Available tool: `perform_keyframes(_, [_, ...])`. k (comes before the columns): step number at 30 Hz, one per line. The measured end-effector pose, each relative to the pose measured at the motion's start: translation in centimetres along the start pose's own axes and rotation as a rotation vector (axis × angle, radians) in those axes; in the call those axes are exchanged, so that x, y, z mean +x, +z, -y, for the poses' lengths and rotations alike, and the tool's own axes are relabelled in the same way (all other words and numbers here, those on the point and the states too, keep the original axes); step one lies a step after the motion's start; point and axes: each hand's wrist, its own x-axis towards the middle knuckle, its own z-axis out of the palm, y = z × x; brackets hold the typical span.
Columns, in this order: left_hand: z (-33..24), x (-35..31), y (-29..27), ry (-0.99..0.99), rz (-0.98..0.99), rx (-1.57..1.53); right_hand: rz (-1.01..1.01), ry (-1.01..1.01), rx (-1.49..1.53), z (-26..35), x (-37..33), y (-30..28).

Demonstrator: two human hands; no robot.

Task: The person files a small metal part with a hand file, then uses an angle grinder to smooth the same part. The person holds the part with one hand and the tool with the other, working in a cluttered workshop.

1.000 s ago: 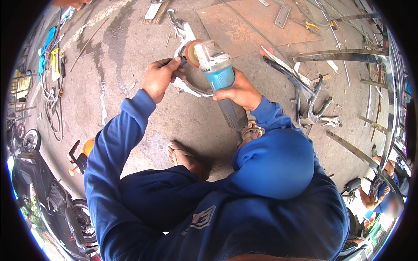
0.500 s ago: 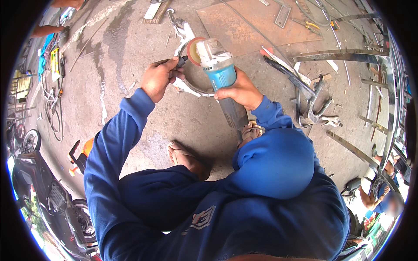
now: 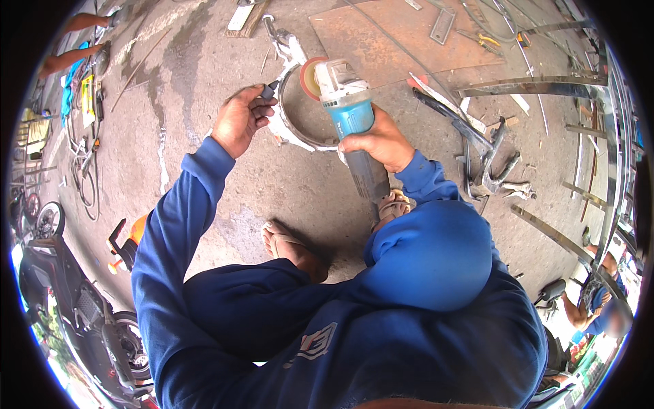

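Observation:
My right hand (image 3: 383, 143) is closed round the blue body of an angle grinder (image 3: 353, 118), whose pale head points away from me. Its reddish-tan disc (image 3: 311, 77) stands over the far part of a curved metal ring piece (image 3: 276, 128) lying on the concrete, and I cannot tell whether they touch. Between the fingers and thumb of my left hand (image 3: 240, 121) is a small dark grey piece (image 3: 270, 90); its kind does not show. That hand is over the left side of the ring, a little apart from the disc.
A rusty sheet (image 3: 395, 37) lies beyond the grinder. Dark metal frame parts (image 3: 480, 146) and long metal bars (image 3: 538, 87) occupy the right. A motorcycle (image 3: 85, 300) stands lower left. Another person's limbs (image 3: 71, 58) show upper left; someone else (image 3: 579, 313) is lower right.
My left hand has drawn left, away from the disc, carrying the small dark piece. The grinder has shifted slightly right. A second limb now shows at upper left.

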Motion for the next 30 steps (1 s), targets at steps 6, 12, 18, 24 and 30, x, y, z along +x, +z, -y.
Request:
perform_keyframes(6, [0.1,0.0,-0.4,0.074,-0.054,-0.044,0.031,0.049,0.08,0.3,-0.3,0.1])
perform_keyframes(12, [-0.3,-0.6,-0.1,0.09,-0.048,-0.017,0.014,0.012,0.077,0.2,-0.3,0.0])
perform_keyframes(18, [-0.4,-1.7,1.6,0.203,-0.09,0.345,0.013,0.037,0.063,0.3,-0.4,0.0])
perform_keyframes(24, [0.0,-2.0,3.1,0.285,-0.062,0.6,0.024,0.01,0.078,-0.2,-0.2,0.2])
perform_keyframes(30, [0.9,-1.9,3.8,0.388,-0.077,0.8,0.029,-0.012,0.014,-0.5,0.0,0.1])
